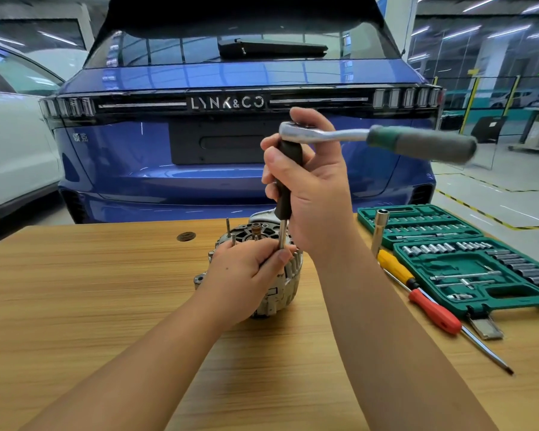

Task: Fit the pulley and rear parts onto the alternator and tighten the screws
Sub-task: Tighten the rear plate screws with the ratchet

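The silver alternator (pixel 285 284) stands rear side up on the wooden table (pixel 106 290). Long screws (pixel 228 227) stick up from its back. My left hand (pixel 246 269) wraps over its near side and pinches the lower metal shaft of a driver extension (pixel 282 236). My right hand (pixel 311 181) grips the extension's black handle (pixel 288 178) upright above the alternator. A ratchet (pixel 383 140) with a green and grey handle sits on top of it and points right. No pulley shows.
An open green socket set case (pixel 467 259) lies at the right, with a loose deep socket (pixel 380 225) upright by it. A yellow screwdriver (pixel 395 267) and a red screwdriver (pixel 436 312) lie beside the case. A blue car (pixel 231 126) stands just behind the table.
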The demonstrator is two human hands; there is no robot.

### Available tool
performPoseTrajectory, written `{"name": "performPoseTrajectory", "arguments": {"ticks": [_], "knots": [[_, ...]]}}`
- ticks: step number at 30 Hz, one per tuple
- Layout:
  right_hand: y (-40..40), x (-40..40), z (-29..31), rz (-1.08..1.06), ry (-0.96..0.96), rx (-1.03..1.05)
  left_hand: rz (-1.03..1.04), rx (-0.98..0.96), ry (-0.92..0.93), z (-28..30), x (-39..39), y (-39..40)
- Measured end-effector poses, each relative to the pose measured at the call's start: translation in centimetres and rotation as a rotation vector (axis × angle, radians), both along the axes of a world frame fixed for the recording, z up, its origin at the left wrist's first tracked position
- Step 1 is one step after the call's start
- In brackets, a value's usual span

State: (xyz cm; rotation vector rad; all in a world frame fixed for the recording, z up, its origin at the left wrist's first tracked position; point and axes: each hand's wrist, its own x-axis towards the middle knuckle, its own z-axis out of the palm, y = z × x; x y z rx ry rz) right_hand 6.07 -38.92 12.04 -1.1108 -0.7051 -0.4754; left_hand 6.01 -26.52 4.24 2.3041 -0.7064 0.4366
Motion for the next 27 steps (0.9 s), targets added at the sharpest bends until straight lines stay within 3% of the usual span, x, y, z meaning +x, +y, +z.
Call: {"name": "performPoseTrajectory", "arguments": {"ticks": [4, 7, 9, 14, 18, 23, 27], "knots": [[0.2, 0.1, 0.4, 0.047, -0.029, -0.057, 0.009, 0.009, 0.015, 0.2, -0.4, 0.0], [0.2, -0.2, 0.7, 0.296, 0.056, 0.048, -0.003, 0.01, 0.006, 0.5, -0.6, 0.0], [-0.2, -0.1, 0.7, 0.355, 0.101, 0.07, -0.002, 0.003, -0.001, 0.5, -0.6, -0.1], [0.0, -0.1, 0.8, 0.122, 0.146, 0.065, 0.015, 0.005, 0.0, 0.1, -0.4, -0.2], [0.6, -0.2, 0.6, -0.262, 0.13, 0.051, 0.017, 0.034, 0.008, 0.1, -0.3, -0.1], [0.2, -0.5, 0.6, 0.002, 0.102, -0.016, 0.043, 0.024, 0.002, 0.0, -0.2, -0.3], [0.9, -0.5, 0.1, -0.081, -0.109, -0.063, 0.049, 0.009, 0.001, -0.1, -0.3, -0.3]]}}
